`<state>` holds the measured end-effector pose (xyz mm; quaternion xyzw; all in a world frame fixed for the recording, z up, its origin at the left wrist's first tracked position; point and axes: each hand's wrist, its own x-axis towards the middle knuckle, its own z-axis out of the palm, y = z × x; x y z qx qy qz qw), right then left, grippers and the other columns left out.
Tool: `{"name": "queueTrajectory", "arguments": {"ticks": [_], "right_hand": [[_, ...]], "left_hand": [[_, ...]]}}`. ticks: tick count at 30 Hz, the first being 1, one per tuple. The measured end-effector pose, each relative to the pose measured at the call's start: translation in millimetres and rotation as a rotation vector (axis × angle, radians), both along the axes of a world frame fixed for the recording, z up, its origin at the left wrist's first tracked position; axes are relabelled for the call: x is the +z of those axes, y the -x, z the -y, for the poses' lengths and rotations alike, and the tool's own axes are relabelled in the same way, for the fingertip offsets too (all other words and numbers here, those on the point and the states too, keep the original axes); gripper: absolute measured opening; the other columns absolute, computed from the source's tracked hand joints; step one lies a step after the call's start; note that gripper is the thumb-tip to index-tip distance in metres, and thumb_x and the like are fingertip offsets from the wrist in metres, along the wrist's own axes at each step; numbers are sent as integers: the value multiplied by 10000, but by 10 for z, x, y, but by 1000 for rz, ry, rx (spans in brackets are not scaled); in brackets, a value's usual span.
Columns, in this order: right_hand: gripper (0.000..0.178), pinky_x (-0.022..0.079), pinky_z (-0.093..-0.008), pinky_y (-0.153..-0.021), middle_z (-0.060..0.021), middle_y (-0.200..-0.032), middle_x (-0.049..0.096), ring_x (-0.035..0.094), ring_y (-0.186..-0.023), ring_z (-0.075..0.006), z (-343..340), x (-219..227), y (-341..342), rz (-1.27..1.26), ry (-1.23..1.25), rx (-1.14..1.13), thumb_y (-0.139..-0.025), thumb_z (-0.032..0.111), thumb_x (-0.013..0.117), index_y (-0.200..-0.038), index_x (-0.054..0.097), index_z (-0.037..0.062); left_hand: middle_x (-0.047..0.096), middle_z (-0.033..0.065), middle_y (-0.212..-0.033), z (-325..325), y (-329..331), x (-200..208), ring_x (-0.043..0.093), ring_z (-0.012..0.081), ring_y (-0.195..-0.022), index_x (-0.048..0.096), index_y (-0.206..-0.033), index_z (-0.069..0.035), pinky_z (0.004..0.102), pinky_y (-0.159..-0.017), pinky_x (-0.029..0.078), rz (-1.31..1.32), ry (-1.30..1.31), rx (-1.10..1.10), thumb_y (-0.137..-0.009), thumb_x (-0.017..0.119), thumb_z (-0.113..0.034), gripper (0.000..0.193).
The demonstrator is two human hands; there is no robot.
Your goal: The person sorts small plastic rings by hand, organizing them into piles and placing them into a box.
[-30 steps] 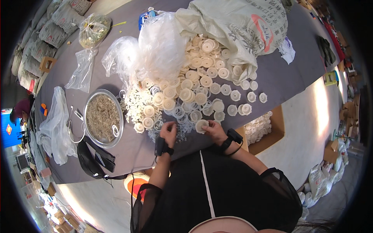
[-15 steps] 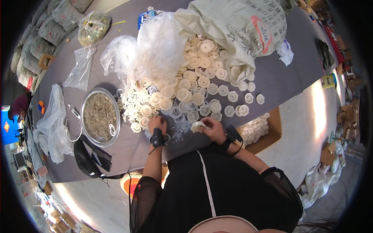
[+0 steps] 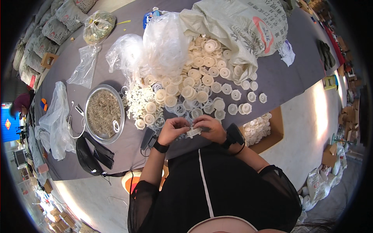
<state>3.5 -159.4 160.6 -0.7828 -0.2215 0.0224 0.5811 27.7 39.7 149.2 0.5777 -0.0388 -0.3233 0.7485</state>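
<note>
In front of my body, my right hand grips a white round plastic part with a notched rim, tilted on edge. My left hand meets it from the other side, fingertips pinched together at the part's upper edge. Whatever sits between those left fingertips is too small to make out. Just beyond both hands lie clear plastic rings and a heap of cream round parts. Small white pieces are piled to the left of the rings. Tiny clear bits lie partly hidden behind my left hand.
A round metal tray of small brownish pieces stands at left, near a black pouch and a white cable. Clear plastic bags and a woven sack lie beyond the heap. A cardboard box of white parts stands below the table's right edge.
My left hand has left the small clear bits and moved right to the white part. My right hand has turned the part and brought it slightly lower, so both hands now meet.
</note>
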Motion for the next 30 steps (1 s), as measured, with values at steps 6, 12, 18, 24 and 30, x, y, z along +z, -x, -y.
{"name": "queueTrajectory", "arguments": {"ticks": [6,12,18,24,30], "right_hand": [[301,459,-296,-728,-86,-911,587,571,-847,-237,-34,26,12,-98,-48,63,-582,-51,606,-866,593,49],[280,465,-293,-738,-89,-888,599,583,-854,-225,-45,12,36,-101,-36,67,-587,-65,596,-849,597,36],[270,458,-291,-751,-80,-900,586,569,-868,-219,-50,83,32,-186,-22,82,-590,-59,602,-839,602,45],[271,456,-291,-756,-76,-901,581,565,-872,-213,-13,49,29,-173,-34,105,-586,-58,604,-837,604,45],[257,459,-293,-702,-79,-848,580,571,-808,-221,27,11,41,-175,-45,99,-592,-16,618,-841,601,48]], "left_hand": [[583,3,-735,-61,37,27,534,49,-660,591,-829,10,178,-599,422,-18,21,-32,-731,608,-9,101],[599,22,-735,-81,44,85,550,63,-649,595,-839,22,186,-593,432,-17,-18,-55,-737,605,-13,109],[605,33,-740,-85,80,26,563,75,-658,593,-851,25,193,-603,443,-34,-10,-49,-742,606,-21,119],[608,40,-749,-53,103,17,569,80,-666,590,-861,29,197,-616,453,-66,-2,-35,-741,609,-24,133],[610,56,-855,-24,120,5,570,99,-765,578,-931,32,220,-685,450,-5,-55,-51,-741,613,-29,202]]}}
